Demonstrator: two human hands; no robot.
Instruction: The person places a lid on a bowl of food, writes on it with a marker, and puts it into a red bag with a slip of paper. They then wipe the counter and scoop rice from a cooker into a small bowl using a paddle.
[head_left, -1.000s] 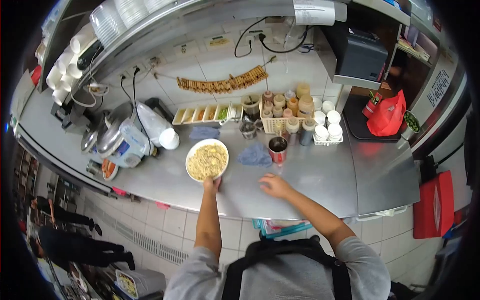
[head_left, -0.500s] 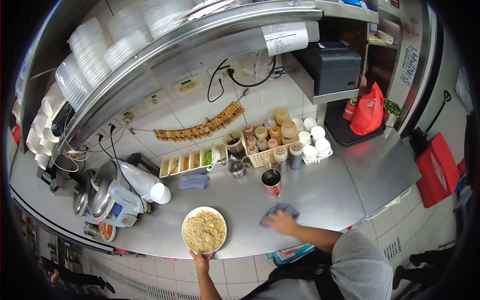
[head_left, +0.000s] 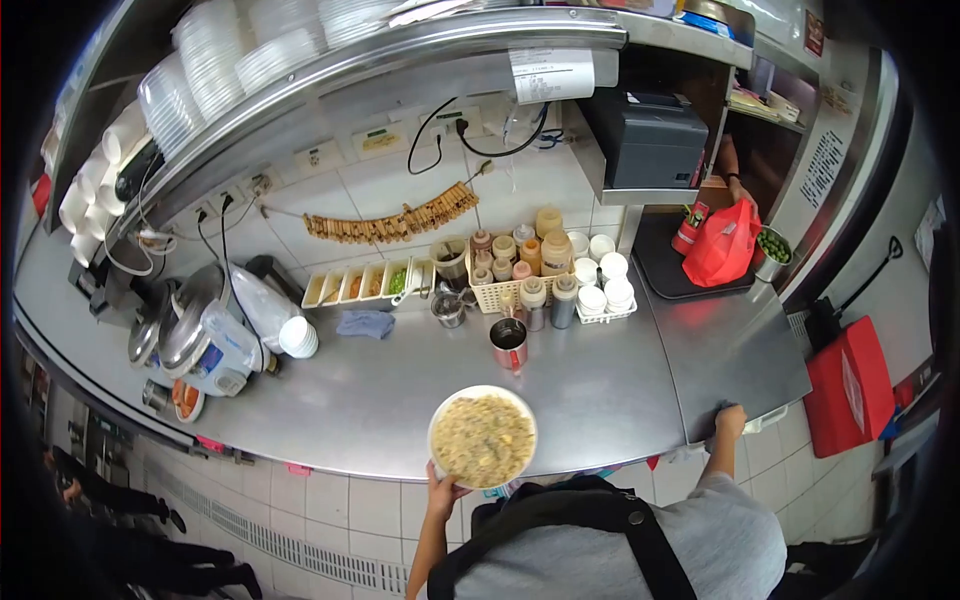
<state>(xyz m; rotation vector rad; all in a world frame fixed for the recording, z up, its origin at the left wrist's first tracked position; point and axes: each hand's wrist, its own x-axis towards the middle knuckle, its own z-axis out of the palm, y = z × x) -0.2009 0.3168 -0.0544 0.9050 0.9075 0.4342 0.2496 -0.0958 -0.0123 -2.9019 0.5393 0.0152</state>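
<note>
My left hand [head_left: 442,490] grips the near rim of a round white plate [head_left: 436,425] heaped with fried rice [head_left: 485,440]. The plate is at the counter's front edge; whether it touches the steel cannot be told. Out to the right, my right hand [head_left: 731,422] is closed on a dark blue-grey cloth [head_left: 721,408], mostly hidden under the fingers, on the steel counter near its right front edge. Behind the plate stands a red-and-steel mug [head_left: 509,350] with dark contents.
Sauce bottles fill a basket [head_left: 495,296]; white tubs [head_left: 592,299] stand beside it. A folded blue cloth [head_left: 366,323] lies before the topping trays [head_left: 330,290]. Rice cookers [head_left: 205,340] stand left. Through the hatch, another person's hand [head_left: 741,192] touches a red bag [head_left: 722,245] on a black tray.
My left hand has brought the plate rightward along the counter's front. My right hand has slid the cloth far right. Another person's hand has appeared at the red bag.
</note>
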